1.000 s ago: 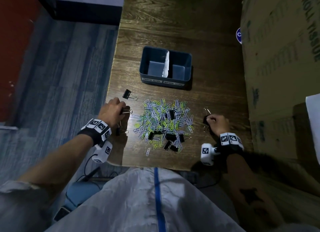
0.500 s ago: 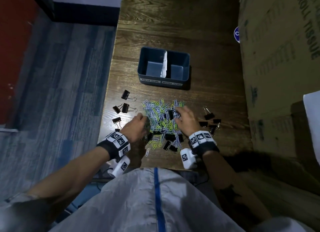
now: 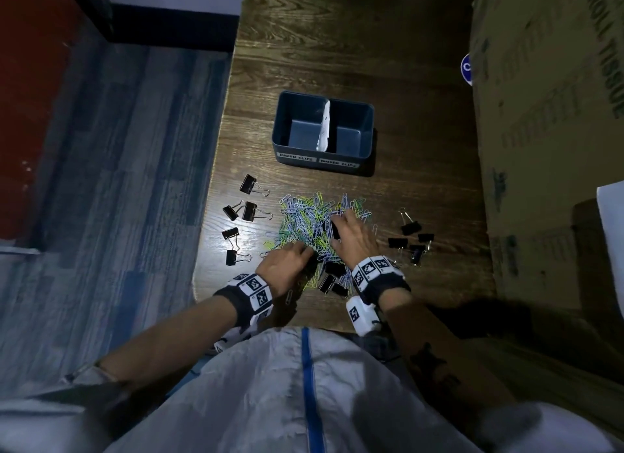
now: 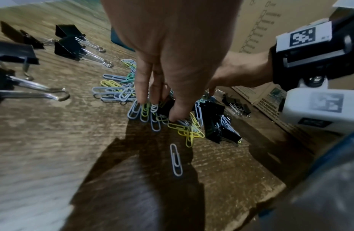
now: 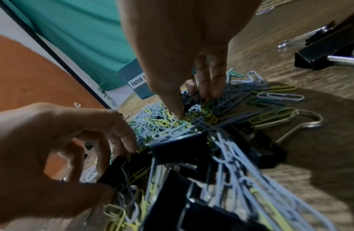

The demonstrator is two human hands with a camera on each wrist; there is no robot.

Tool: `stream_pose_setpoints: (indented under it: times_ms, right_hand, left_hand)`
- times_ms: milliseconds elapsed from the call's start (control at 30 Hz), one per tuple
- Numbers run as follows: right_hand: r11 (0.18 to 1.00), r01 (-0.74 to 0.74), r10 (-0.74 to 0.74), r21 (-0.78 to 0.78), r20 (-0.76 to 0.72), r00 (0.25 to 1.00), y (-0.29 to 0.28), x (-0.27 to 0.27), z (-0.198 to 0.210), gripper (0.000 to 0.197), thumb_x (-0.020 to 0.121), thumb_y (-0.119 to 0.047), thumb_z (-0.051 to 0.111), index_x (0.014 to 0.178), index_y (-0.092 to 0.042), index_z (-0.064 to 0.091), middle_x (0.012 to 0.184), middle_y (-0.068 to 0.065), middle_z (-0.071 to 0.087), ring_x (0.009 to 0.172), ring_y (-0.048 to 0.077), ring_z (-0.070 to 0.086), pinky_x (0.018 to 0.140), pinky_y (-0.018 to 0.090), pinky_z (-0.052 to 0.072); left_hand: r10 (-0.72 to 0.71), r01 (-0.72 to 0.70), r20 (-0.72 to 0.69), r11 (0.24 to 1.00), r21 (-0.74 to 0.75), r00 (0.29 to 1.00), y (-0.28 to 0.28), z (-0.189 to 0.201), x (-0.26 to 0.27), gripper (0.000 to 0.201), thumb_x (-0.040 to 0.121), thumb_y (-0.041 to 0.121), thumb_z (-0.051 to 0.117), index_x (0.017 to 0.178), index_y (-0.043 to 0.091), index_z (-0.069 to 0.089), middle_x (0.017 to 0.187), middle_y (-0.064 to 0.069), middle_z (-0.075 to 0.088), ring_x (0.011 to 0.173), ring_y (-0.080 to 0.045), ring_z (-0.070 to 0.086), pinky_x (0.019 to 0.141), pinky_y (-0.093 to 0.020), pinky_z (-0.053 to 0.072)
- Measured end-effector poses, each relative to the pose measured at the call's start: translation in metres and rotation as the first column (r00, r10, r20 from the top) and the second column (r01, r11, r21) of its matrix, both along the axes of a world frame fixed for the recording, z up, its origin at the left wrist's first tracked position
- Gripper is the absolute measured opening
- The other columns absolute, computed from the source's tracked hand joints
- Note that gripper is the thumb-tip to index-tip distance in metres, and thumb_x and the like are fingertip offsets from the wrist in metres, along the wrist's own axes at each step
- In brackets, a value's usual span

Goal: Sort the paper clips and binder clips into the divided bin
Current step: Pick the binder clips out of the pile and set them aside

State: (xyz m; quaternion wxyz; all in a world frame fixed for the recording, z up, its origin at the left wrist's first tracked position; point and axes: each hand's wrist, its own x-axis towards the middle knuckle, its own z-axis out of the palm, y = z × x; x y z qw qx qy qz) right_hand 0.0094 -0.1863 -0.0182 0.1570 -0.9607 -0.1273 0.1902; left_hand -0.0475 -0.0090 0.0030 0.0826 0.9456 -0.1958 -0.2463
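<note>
**Head view: both hands in the clip pile, bin unfilled**

Head view puts the paper clips (image 3: 305, 223) in one tangled heap of thin wire loops, pale blue, yellow and green, on the wooden table (image 3: 337, 40), on the person's side of the divided bin (image 3: 323, 152). Black binder clips (image 3: 332, 273) with folded steel bodies lie mixed into the heap's near edge.

Left hand (image 3: 287, 263) sits at the heap's near-left edge. Left wrist view: fingers (image 4: 141, 87) point down, tips closing around a black binder clip (image 4: 167, 106) among the loops; a firm grip cannot be confirmed. One pale blue paper clip (image 4: 176, 159) lies alone nearer the person.

Right hand (image 3: 353, 236) rests on the heap's right part. Right wrist view: fingers (image 5: 206, 81) extended downward, thumb and fingertips dug into the wire tangle around a dark clip body; whether anything is pinched cannot be told.

Loose binder clips left of the heap (image 3: 248, 213): five, with silver wire handles. A smaller cluster right of the heap (image 3: 410, 240).

Bin: dark blue plastic, rectangular, rounded corners, smooth walls, a white divider (image 3: 325, 125) splitting it in two. White front labels read PAPER CLIPS (left) and BINDER CLIPS (right). Both compartments show bare floor.

Table grain is dark and glossy. A corrugated cardboard box (image 3: 547, 131) stands right of the bin.
</note>
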Motion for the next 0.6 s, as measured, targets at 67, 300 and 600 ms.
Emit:
stream_pose_setpoints:
  times_ms: [67, 300, 600]
  right_hand:
    - [1.000, 0.030, -0.030, -0.001, -0.034, 0.999, 0.001, 0.000, 0.003, 0.052, 0.090, -0.018, 0.069, 0.138, -0.015, 0.048, 0.143, 0.009, 0.039, 0.118, 0.029, 0.055, 0.101, 0.043, 0.047]
    - [0.916, 0.343, -0.299, 0.207, -0.218, 0.929, -0.013, 0.014, 0.019, 0.040, 0.080, -0.025, 0.080, 0.116, -0.021, 0.064, 0.104, -0.007, 0.063, 0.092, 0.014, 0.062, 0.085, 0.033, 0.056]
    - [0.500, 0.726, -0.533, 0.472, -0.494, 0.687, -0.067, 0.019, 0.037, 0.018, 0.085, 0.008, 0.065, 0.088, -0.009, 0.068, 0.090, 0.012, 0.071, 0.089, 0.033, 0.072, 0.081, 0.039, 0.060]
  left_hand:
    - [0.014, -0.013, 0.014, 1.000, -0.028, 1.000, 0.001, 0.000, 0.001, 0.045, 0.089, 0.008, 0.059, 0.131, 0.009, 0.043, 0.122, -0.012, 0.049, 0.097, -0.024, 0.057, 0.071, -0.030, 0.049]
    - [0.208, -0.235, -0.120, 0.923, -0.303, 0.971, 0.030, 0.005, 0.007, 0.045, 0.080, 0.013, 0.073, 0.120, 0.016, 0.054, 0.121, 0.001, 0.043, 0.091, -0.014, 0.055, 0.081, -0.023, 0.053]
    - [0.702, -0.680, -0.112, 0.619, -0.393, 0.703, 0.107, 0.011, 0.046, 0.031, 0.076, 0.001, 0.076, 0.105, 0.010, 0.066, 0.108, -0.013, 0.062, 0.084, -0.028, 0.065, 0.076, -0.039, 0.058]
